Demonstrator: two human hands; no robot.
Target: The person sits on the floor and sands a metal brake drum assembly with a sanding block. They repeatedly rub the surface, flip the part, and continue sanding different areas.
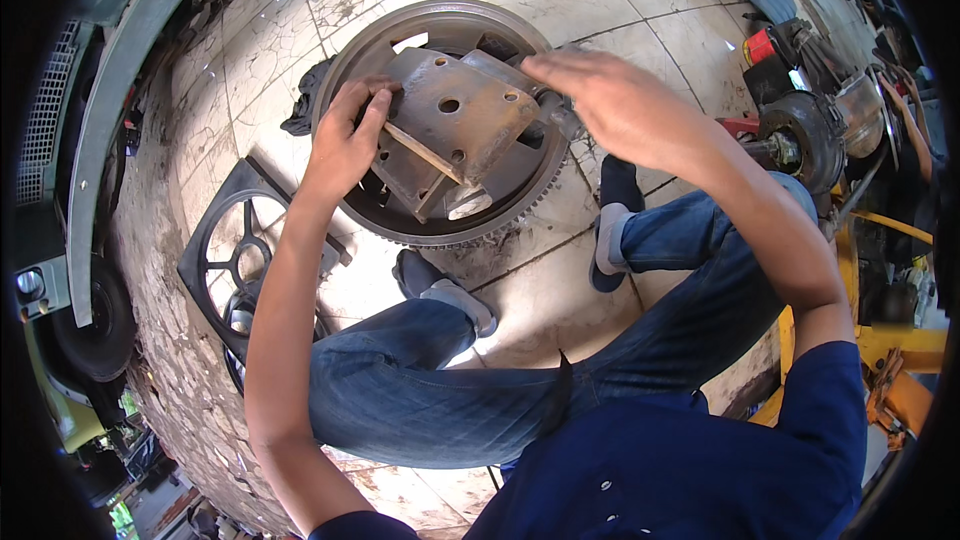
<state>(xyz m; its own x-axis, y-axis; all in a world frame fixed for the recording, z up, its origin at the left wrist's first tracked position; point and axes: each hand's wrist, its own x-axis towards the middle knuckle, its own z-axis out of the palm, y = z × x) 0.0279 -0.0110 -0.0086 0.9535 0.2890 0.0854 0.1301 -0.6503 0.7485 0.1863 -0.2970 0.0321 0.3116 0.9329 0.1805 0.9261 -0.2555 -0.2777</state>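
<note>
A rusty steel bracket (480, 105) with a flat, drilled top plate lies over a large toothed flywheel (345, 70) on the floor. My left hand (345, 140) is closed on the bracket's left edge, its thumb on the near side and its fingers curled at the far corner. Over the bracket's right side, my right hand (610, 105) has its fingers stretched out, with their tips at the far right edge. Beneath that hand sits a dark, round metal piece (563, 118), partly covered; whether it joins the bracket, I cannot tell. The right thumb is hidden.
A black fan shroud (225, 202) lies left of the flywheel, by a dark cloth (303, 105). My feet rest on the cracked tiles (530, 290) nearby. Metal machine parts (805, 135) and a yellow frame (905, 345) stand at right. A vehicle tyre (97, 325) is at far left.
</note>
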